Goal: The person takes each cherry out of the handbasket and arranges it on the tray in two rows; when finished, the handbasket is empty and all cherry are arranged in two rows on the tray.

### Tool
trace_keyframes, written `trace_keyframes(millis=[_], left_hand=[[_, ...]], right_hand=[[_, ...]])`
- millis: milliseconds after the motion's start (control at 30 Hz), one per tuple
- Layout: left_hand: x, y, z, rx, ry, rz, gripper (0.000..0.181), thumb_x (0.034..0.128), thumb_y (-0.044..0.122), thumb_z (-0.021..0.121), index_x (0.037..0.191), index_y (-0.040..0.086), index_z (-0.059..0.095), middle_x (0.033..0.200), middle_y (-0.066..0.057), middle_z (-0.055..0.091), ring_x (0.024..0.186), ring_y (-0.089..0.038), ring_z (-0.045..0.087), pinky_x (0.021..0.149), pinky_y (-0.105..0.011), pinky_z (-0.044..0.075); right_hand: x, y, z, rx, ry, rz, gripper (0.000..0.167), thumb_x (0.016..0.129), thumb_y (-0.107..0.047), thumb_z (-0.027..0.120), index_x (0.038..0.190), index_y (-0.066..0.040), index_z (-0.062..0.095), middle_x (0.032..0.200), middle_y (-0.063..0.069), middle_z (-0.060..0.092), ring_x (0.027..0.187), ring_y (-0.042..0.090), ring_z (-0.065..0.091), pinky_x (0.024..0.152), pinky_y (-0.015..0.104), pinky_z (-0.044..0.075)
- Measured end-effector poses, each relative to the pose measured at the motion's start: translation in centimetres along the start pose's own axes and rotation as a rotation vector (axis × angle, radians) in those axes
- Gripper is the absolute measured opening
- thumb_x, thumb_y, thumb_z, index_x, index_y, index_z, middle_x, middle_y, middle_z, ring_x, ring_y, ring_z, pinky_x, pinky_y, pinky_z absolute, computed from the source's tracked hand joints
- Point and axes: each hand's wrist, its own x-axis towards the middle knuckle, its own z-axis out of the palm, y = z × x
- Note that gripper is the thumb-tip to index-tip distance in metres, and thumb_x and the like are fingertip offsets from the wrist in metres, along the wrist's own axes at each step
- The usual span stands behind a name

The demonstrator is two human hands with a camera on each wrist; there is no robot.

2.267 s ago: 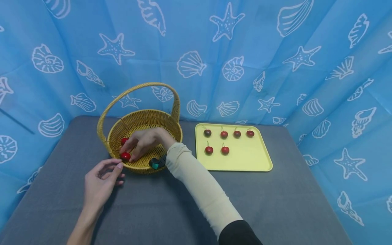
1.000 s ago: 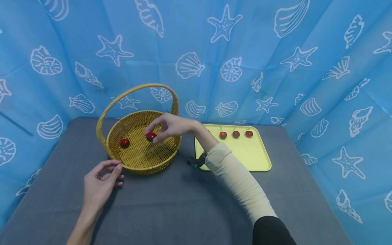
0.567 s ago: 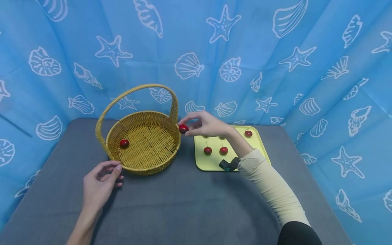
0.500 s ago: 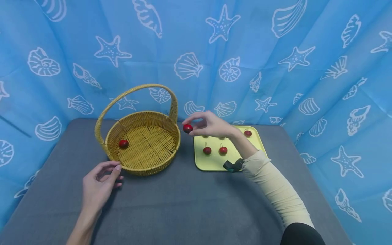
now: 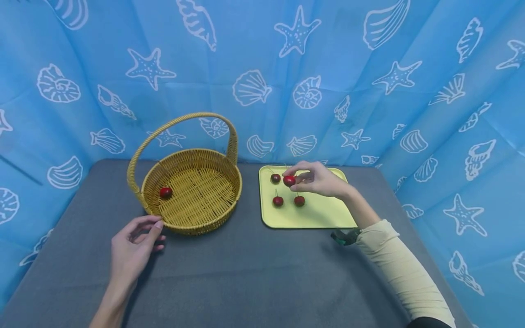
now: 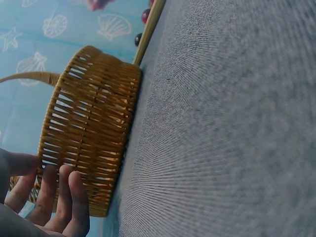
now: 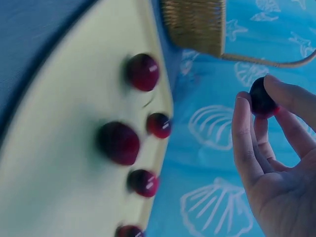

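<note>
A yellow wicker basket [image 5: 201, 226] with a tall arched handle stands at the left of the table, one red cherry [image 5: 166, 192] lying inside it. My left hand [image 5: 131, 246] pinches the near-left rim between thumb and index finger; in the left wrist view the other fingers lie along the woven side. Above the pale yellow tray [image 5: 328, 212], my right hand [image 5: 321, 180] pinches a dark red cherry [image 7: 262, 98] between thumb and fingertips. Several stemmed cherries rest on the tray, among them a front-row cherry [image 5: 278, 201]; my right hand covers some of the back row in the head view.
A grey cloth [image 5: 229, 278] covers the table. Behind and on both sides hangs a blue curtain [image 5: 266, 50] with white shell and starfish prints. A black strap [image 5: 345, 237] sits at my right wrist.
From the basket, where two cherries lay, my right hand has lifted one over the rim and carried it right, above the tray. My left hand stays at the basket rim.
</note>
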Motion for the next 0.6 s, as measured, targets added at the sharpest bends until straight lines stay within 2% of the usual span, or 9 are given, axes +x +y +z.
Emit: trace_keyframes(millis=[167,233,367,500,600], left_hand=[[0.1,0.0,0.0,0.017,0.003,-0.027,0.03,0.1056,0.024,0.074,0.132,0.011,0.07,0.102,0.014,0.073,0.08,-0.004,0.076,0.066,-0.026,0.071],[0.1,0.1,0.0,0.025,0.005,-0.038,0.03,0.1057,0.024,0.074,0.133,0.011,0.07,0.1,0.017,0.071,0.079,-0.003,0.076,0.066,-0.026,0.071],[0.1,0.1,0.0,0.023,0.002,-0.042,0.03,0.1059,0.023,0.073,0.133,0.011,0.069,0.101,0.02,0.071,0.08,-0.003,0.075,0.067,-0.025,0.071],[0.1,0.0,0.0,0.018,0.003,-0.034,0.03,0.1056,0.023,0.074,0.132,0.011,0.07,0.102,0.018,0.072,0.081,-0.004,0.076,0.067,-0.025,0.071],[0.0,0.0,0.1,0.02,0.004,-0.032,0.029,0.1058,0.024,0.074,0.132,0.011,0.07,0.106,0.013,0.074,0.081,-0.004,0.076,0.067,-0.025,0.071]], right_hand=[[-2.1,1.8,-0.5,-0.049,0.025,0.07,0.043,0.095,-0.002,0.081,0.137,0.001,0.068,0.139,0.02,0.069,0.11,0.036,0.077,0.088,0.026,0.067],[-2.7,2.7,-0.6,-0.089,0.044,0.076,0.044,0.095,-0.002,0.081,0.137,0.002,0.069,0.136,0.02,0.07,0.111,0.034,0.075,0.09,0.026,0.067],[-4.0,4.1,-0.9,-0.112,0.06,0.099,0.043,0.095,0.003,0.079,0.137,0.006,0.068,0.136,0.024,0.069,0.115,0.04,0.074,0.092,0.025,0.067],[-5.0,5.5,-1.0,-0.102,0.06,0.15,0.043,0.096,0.006,0.077,0.137,0.007,0.066,0.141,0.026,0.068,0.113,0.044,0.076,0.086,0.027,0.068],[-5.5,6.4,-1.0,-0.106,0.063,0.175,0.043,0.095,0.006,0.077,0.137,0.006,0.067,0.139,0.027,0.069,0.111,0.042,0.077,0.081,0.029,0.068]])
